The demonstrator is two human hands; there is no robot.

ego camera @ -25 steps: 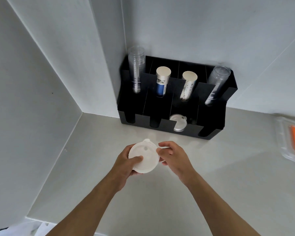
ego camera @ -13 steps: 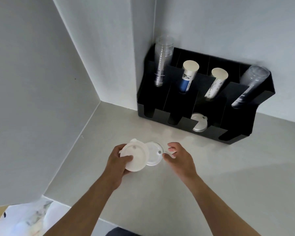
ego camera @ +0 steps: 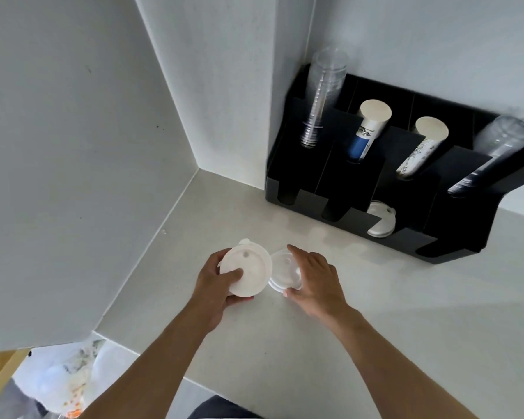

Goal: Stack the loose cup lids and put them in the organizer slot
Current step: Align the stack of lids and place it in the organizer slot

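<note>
My left hand (ego camera: 215, 282) holds a stack of white cup lids (ego camera: 246, 272) just above the counter, thumb pressed on the top lid. A separate white lid (ego camera: 282, 272) lies on the counter right beside the stack, and my right hand (ego camera: 315, 276) grips it by its rim. The black organizer (ego camera: 357, 220) stands against the wall at the back right. One of its front slots holds a few white lids (ego camera: 381, 220).
Clear plastic cup stacks (ego camera: 321, 95) and paper cup stacks (ego camera: 366, 128) lean in the organizer's rear compartments. Grey walls close in at the left and back. The grey counter (ego camera: 406, 313) ends at a front edge near me, with a plastic bag (ego camera: 64, 379) below left.
My right hand has pulled one lid off to the right of the stack and closed over it on the counter. The view has swung left, so the organizer sits further right.
</note>
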